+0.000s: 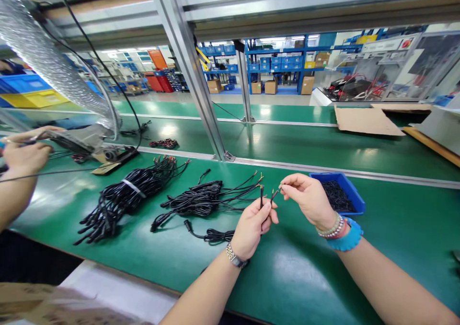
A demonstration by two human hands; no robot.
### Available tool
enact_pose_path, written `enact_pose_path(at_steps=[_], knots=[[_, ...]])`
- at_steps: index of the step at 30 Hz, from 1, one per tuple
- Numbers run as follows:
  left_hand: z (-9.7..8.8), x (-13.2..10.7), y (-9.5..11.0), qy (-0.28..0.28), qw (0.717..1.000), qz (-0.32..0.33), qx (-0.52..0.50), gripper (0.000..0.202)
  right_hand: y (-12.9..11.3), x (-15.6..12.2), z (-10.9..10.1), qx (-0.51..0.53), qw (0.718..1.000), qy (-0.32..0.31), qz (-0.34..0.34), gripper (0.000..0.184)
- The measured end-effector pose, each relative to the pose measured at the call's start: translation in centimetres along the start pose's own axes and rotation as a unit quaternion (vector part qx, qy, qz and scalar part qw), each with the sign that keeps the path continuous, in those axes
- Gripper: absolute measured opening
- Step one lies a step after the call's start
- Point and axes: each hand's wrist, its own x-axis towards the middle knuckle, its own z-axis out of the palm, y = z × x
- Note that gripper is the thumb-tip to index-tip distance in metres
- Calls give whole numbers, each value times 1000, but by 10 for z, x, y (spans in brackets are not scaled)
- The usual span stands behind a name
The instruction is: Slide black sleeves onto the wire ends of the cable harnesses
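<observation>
The cables point(196, 199) are black, the bench mat point(291, 286) green, the tray point(354, 195) blue.

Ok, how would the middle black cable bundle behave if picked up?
The cable bundle would probably flop and sag, since it lies in slack loops on the bench. The thin loose ends would likely dangle and tangle. It is probably fairly light.

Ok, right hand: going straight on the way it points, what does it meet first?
Probably the black wire end held in the left hand, though depth is unclear.
</observation>
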Motion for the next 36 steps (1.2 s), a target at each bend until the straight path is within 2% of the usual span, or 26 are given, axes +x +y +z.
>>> enact_pose_path(at_steps=[24, 31, 34, 36], knots=[[-1, 0, -2, -1, 1000, 7, 3, 19, -2, -3, 2, -16, 1000, -22, 5, 10], [-1, 0, -4, 30, 999, 16, 4, 18, 3, -9, 10, -41, 997, -65, 30, 29], [-1, 1, -2, 32, 999, 17, -13, 19, 0, -6, 4, -65, 993, -89, 51, 22], [-1, 1, 0, 27, 999, 13, -20, 20, -2, -4, -1, -65, 994, -79, 44, 14]])
